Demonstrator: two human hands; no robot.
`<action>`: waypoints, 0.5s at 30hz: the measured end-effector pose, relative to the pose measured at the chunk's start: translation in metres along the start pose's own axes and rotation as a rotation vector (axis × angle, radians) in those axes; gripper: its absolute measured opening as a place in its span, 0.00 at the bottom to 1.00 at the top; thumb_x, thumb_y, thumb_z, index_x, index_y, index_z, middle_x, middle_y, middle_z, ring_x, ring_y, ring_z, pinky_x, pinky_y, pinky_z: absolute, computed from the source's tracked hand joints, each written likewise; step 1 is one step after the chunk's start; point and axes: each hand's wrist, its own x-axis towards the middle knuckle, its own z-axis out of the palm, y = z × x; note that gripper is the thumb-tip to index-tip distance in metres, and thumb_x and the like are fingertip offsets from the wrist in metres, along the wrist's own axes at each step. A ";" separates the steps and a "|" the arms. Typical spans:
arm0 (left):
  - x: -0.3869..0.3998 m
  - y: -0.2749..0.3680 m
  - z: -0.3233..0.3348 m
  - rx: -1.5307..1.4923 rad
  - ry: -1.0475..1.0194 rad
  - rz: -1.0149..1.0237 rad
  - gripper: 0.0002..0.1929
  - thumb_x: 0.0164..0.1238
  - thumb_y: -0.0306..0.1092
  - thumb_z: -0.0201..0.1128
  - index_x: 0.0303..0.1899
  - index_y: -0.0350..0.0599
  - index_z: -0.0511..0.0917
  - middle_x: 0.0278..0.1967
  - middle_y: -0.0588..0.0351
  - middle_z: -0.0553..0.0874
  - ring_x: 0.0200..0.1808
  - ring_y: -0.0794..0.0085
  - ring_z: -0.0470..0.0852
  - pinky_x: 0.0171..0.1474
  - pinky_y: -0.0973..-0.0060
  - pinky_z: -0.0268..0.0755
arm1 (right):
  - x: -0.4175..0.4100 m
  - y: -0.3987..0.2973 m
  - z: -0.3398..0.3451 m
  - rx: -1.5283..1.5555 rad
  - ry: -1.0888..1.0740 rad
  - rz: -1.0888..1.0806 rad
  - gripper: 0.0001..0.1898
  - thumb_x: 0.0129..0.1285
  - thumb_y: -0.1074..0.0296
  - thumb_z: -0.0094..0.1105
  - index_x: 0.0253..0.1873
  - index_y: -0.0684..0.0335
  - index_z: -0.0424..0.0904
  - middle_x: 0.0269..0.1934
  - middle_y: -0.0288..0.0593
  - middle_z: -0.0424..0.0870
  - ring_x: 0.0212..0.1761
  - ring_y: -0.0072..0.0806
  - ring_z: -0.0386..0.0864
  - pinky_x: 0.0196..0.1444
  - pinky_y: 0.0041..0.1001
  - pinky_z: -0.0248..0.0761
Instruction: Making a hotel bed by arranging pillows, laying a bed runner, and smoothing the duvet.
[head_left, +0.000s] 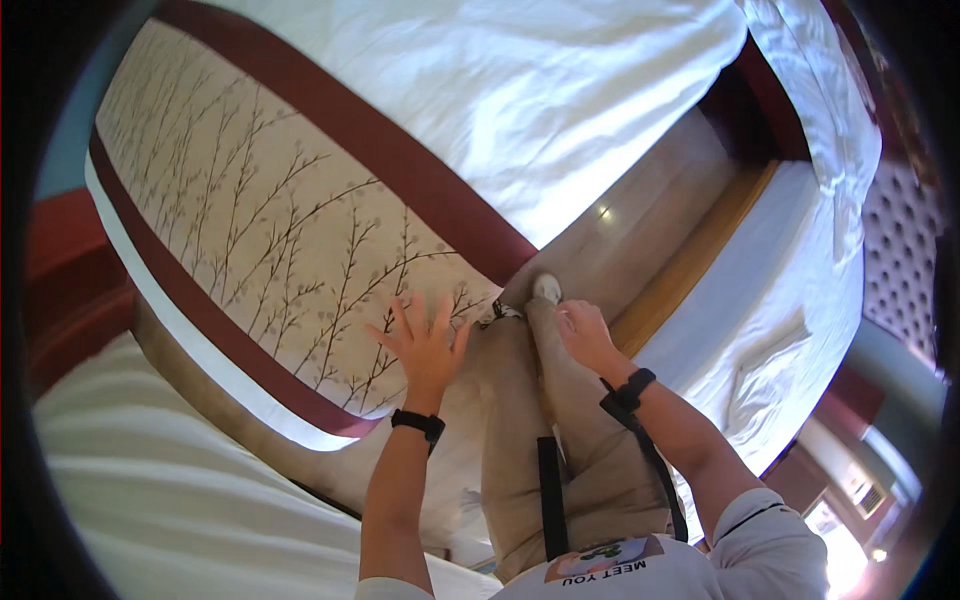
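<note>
My left hand (427, 349) is held palm down with its fingers spread, above or near the close end of a bed runner (300, 225). I cannot tell whether it touches the cloth. The runner is cream with printed dark branches and a dark red border. It lies across the end of a white-covered bed (510, 105), and a white strip of bedding shows below it. My right hand (585, 334) is loosely curled in front of my legs, over the floor gap, with nothing visible in it. Each wrist wears a black band.
A second white-covered bed (765, 315) with a wooden base edge (697, 255) stands to the right. Pale flooring (630, 202) runs between the beds. More white bedding (187, 480) fills the lower left. A tufted headboard or panel (900, 255) is at the far right. Black straps (553, 495) hang before my trousers.
</note>
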 end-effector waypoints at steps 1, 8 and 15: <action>-0.002 0.005 0.004 0.015 -0.014 0.032 0.29 0.61 0.49 0.56 0.64 0.59 0.60 0.68 0.51 0.52 0.69 0.46 0.46 0.59 0.30 0.27 | 0.002 -0.004 0.002 0.096 -0.050 0.048 0.10 0.57 0.68 0.52 0.42 0.63 0.74 0.36 0.50 0.80 0.40 0.43 0.77 0.46 0.34 0.69; -0.021 0.068 0.004 0.075 -0.622 0.074 0.28 0.58 0.47 0.56 0.62 0.65 0.63 0.66 0.51 0.57 0.68 0.47 0.49 0.57 0.27 0.33 | -0.048 0.002 0.027 0.470 -0.018 0.246 0.11 0.60 0.64 0.54 0.42 0.63 0.75 0.33 0.48 0.81 0.36 0.33 0.80 0.41 0.29 0.71; -0.076 -0.021 -0.057 0.237 -0.150 -0.465 0.30 0.62 0.53 0.52 0.63 0.55 0.61 0.66 0.39 0.53 0.68 0.42 0.45 0.54 0.25 0.32 | -0.133 0.032 0.048 0.321 0.089 0.253 0.12 0.60 0.62 0.54 0.42 0.63 0.75 0.33 0.50 0.81 0.37 0.40 0.80 0.41 0.32 0.72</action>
